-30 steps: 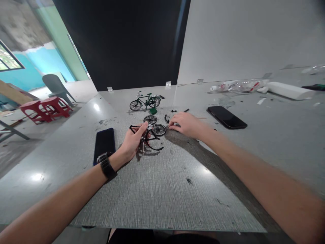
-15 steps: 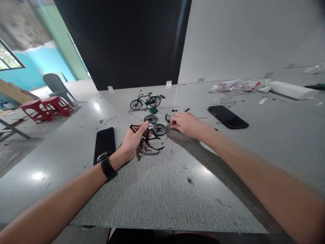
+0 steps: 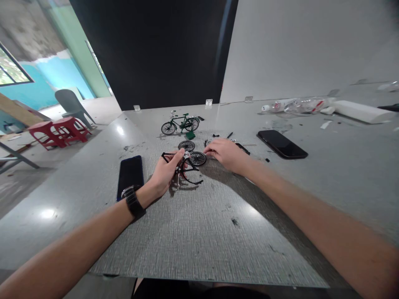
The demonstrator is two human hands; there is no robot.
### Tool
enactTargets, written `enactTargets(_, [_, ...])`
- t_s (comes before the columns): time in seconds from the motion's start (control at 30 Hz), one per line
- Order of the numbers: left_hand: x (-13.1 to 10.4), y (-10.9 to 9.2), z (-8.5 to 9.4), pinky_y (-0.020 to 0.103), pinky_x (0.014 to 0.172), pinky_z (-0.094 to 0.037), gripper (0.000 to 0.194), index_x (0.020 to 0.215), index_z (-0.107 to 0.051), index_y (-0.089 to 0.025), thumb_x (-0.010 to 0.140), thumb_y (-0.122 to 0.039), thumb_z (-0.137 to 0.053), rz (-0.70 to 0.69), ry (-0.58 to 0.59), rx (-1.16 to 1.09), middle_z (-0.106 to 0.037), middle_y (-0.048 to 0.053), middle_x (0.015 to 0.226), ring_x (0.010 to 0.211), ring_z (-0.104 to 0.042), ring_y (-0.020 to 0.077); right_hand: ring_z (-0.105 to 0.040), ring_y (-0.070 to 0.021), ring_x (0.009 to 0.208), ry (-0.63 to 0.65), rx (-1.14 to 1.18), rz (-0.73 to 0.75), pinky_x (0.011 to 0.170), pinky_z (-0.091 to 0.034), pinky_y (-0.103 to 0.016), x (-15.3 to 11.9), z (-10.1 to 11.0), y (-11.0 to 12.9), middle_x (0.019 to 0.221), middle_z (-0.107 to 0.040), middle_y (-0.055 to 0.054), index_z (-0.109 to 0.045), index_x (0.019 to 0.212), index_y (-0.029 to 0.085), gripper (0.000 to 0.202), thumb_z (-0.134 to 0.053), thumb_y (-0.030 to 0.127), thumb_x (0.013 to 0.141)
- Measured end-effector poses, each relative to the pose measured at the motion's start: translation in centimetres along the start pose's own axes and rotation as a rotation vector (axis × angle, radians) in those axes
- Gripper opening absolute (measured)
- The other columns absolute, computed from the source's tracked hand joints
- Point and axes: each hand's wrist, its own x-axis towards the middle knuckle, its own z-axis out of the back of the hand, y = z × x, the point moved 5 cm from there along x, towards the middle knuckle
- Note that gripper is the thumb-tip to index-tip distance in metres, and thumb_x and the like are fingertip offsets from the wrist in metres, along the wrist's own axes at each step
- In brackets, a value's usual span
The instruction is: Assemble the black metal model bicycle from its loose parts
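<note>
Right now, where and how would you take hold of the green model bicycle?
Pinch the green model bicycle by its top tube, coming from above, one fingertip on each side. It stands upright and side-on, with that bar running between handlebar and saddle. I'd avoid the thin-spoked front wheel as a grip; it would likely turn or flex.

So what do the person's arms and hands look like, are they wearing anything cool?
The left hand and right hand have no gloves, and no sleeves show. On the left wrist is a wristwatch with a wide black band and a bit of silvery rim. Nothing shows on the right wrist.
</note>
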Motion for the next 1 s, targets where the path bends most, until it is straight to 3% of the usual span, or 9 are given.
enactTargets(0.27, [0.0, -0.1, 0.0, 0.019, 0.047, -0.045, 0.035, 0.071, -0.06, -0.018, 0.082, -0.05, -0.068, -0.003, -0.018, 0.021, -0.059, -0.002, 0.062, 0.05, -0.052, 0.0076, -0.063, -0.0242, 0.096, -0.065, -0.034, 0.004, 0.081, -0.047, -0.036, 0.3, -1.0, 2.9, 0.1, -0.072, -0.008, -0.069, 0.102, 0.02, 0.025, -0.044, 0.022, 0.098])
enactTargets(0.63, [-0.2, -0.1, 0.1, 0.02, 0.047, -0.044, 0.035, 0.07, -0.061, -0.017, 0.083, -0.048, -0.068, 0.01, -0.027, 0.012, -0.059, -0.001, 0.062, 0.048, -0.052, 0.0075, -0.066, -0.0226, 0.087, 0.008, -0.033, 0.001, 0.074, -0.045, -0.033, 0.2, -1.5, 2.6, 0.098, -0.074, -0.006, -0.067, 0.099, 0.02, 0.022, -0.046, 0.022, 0.096])
enactTargets(1.0, [-0.1, -0.2, 0.1, 0.02, 0.045, -0.042, 0.036, 0.069, -0.059, -0.018, 0.083, -0.05, -0.068, 0.013, -0.018, 0.031, -0.059, -0.002, 0.062, 0.047, -0.052, 0.0071, -0.067, -0.0238, 0.09, 0.019, 0.012, -0.004, 0.08, -0.048, -0.036, 0.2, -0.8, 2.9, 0.098, -0.074, -0.007, -0.07, 0.096, 0.021, 0.022, -0.048, 0.022, 0.094])
